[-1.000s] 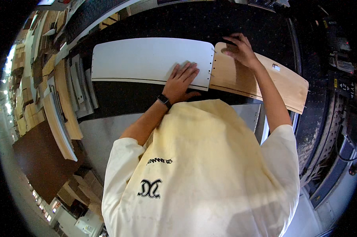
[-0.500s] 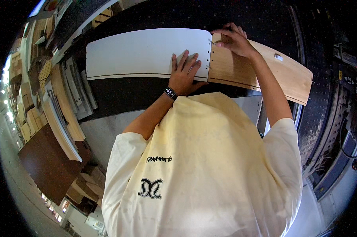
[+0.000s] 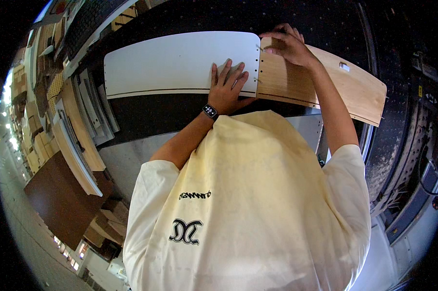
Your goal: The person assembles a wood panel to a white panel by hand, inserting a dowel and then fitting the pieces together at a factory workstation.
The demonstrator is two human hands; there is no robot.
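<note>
A long white panel (image 3: 165, 63) with rounded corners, a dark groove along its near edge and small holes at its ends lies on a dark surface. My left hand (image 3: 227, 89) rests flat on its right part, fingers spread. A light wood-coloured panel (image 3: 354, 89) with a small slot adjoins it on the right, partly under my right forearm. Thin pins (image 3: 258, 80) show at the meeting ends of the two panels. At the wood panel's far left corner is my right hand (image 3: 291, 48), its thumb and index finger apart; I see nothing between them.
Stacked boards and strips (image 3: 78, 140) stand at the left, beside a brown board (image 3: 63, 199). A pale grey panel (image 3: 136, 150) lies nearer me, partly behind my shirt. A dark machine with rails and a cable (image 3: 425, 186) is at the right.
My right hand has shifted slightly away from me at the panel corner. The panels' ends have moved a little, while my left hand stays flat on the white panel.
</note>
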